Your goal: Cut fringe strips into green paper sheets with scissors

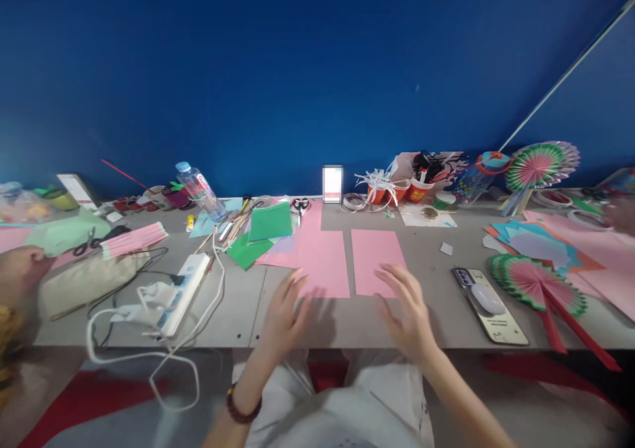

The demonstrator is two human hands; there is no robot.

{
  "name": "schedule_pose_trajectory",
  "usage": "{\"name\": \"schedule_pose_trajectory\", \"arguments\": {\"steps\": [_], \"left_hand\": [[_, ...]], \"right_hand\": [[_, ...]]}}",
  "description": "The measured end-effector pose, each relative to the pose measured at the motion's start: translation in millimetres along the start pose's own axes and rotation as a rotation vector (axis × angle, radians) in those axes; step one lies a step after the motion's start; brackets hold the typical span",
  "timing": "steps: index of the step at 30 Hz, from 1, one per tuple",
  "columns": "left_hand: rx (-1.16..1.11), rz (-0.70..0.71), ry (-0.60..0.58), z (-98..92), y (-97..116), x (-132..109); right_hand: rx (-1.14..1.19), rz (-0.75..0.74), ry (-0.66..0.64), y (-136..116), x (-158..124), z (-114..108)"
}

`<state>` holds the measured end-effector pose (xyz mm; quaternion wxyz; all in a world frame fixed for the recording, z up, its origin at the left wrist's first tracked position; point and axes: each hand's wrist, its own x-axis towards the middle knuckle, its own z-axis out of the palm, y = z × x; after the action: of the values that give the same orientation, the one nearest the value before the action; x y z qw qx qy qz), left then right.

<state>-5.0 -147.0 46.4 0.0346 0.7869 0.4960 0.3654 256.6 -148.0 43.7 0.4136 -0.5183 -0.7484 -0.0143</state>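
Two pink paper sheets lie side by side in front of me with a narrow gap between them. Over the lower left edge of the left pink sheet (325, 263) hovers my left hand (286, 308), fingers apart and holding nothing. My right hand (405, 309) is spread above the lower right part of the right pink sheet (374, 253), also holding nothing. Whether the fingertips touch the paper I cannot tell. Green paper pieces (270, 223) overlap more pink paper left of the sheets. Scissors (300, 204) rest behind them.
A power strip (184, 296) with white cables sits at left near a water bottle (201, 190). Red cups (419, 190) stand at the back. To the right are a phone (506, 325) with a mouse (487, 298) on it and a paper fan (538, 282). Another person's hand (22, 269) is at far left.
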Motion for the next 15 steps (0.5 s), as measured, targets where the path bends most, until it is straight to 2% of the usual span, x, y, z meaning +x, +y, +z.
{"name": "schedule_pose_trajectory", "arguments": {"steps": [4, 6, 8, 11, 15], "left_hand": [[0.232, 0.029, -0.254, 33.4, -5.4, -35.2], [0.289, 0.024, -0.294, 37.4, 0.5, -50.4], [0.305, 0.058, -0.295, 35.7, 9.7, -64.0], [0.316, 0.112, -0.263, 33.4, 21.1, -79.4], [0.293, 0.059, -0.149, 36.4, 24.3, -90.6]], "right_hand": [[-0.204, 0.117, -0.220, 26.4, -36.4, 19.0], [-0.288, 0.098, -0.338, 35.6, -62.0, 19.7], [-0.338, 0.068, -0.393, 37.8, -84.8, 14.8], [-0.371, 0.020, -0.360, 35.0, -107.3, 4.8], [-0.359, -0.027, -0.213, 43.0, -118.9, -10.6]]}}
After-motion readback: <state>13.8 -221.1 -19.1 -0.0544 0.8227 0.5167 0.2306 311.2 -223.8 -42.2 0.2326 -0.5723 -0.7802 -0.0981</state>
